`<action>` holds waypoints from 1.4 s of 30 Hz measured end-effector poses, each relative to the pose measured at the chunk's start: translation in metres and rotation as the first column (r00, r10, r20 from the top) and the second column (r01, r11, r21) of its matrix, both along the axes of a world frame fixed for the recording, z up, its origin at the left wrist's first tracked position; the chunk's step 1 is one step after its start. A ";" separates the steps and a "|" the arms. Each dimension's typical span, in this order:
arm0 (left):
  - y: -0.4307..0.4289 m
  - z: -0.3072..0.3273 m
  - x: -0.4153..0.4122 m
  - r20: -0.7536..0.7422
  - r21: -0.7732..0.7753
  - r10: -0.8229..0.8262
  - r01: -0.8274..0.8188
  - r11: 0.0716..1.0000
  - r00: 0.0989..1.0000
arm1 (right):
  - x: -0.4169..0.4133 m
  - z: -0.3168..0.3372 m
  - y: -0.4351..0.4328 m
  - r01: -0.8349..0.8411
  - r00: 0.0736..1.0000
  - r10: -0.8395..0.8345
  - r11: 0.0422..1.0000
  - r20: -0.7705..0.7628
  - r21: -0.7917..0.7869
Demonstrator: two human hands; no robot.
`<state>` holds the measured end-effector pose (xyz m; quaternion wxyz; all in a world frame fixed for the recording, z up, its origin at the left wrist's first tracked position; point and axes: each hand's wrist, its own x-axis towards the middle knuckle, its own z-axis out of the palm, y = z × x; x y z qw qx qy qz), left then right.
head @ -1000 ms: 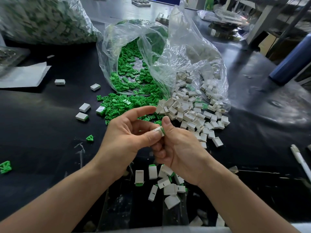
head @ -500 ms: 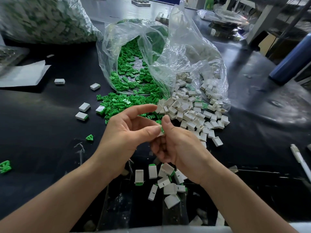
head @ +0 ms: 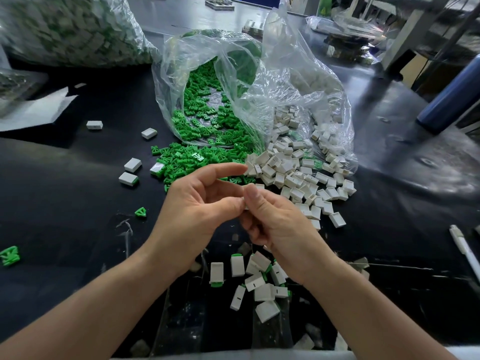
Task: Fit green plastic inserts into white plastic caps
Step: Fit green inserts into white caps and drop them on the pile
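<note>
Pinching one white cap (head: 245, 207), mostly hidden, the left hand (head: 197, 211) and right hand (head: 275, 224) meet thumb to thumb over the middle of the table (head: 65, 203); green inserts (head: 207, 141) and loose caps (head: 293, 172) spill from clear bags (head: 285, 81) behind, finished pieces (head: 259, 281) by the near edge

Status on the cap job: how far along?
Done: about ten fitted caps lie near the table edge. In hand: left hand and right hand pinch one cap, mostly hidden. Left: large heaps of green inserts and white caps spilling from the bag.
</note>
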<state>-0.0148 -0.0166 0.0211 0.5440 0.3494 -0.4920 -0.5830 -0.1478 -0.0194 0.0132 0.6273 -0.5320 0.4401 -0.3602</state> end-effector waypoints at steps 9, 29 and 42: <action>0.004 -0.003 -0.005 -0.003 -0.037 0.039 -0.039 0.999 0.999 | 0.004 0.000 0.005 -0.011 0.995 0.002 0.995 -0.099 -0.097; 0.001 -0.001 -0.002 0.047 0.094 0.099 -0.103 0.990 0.994 | 0.000 -0.004 -0.002 0.069 0.970 -0.117 0.973 -0.212 -0.220; 0.003 -0.003 -0.001 0.310 0.058 -0.013 -0.006 0.998 0.951 | -0.047 0.003 -0.030 0.251 0.683 -0.527 0.819 -0.505 -0.516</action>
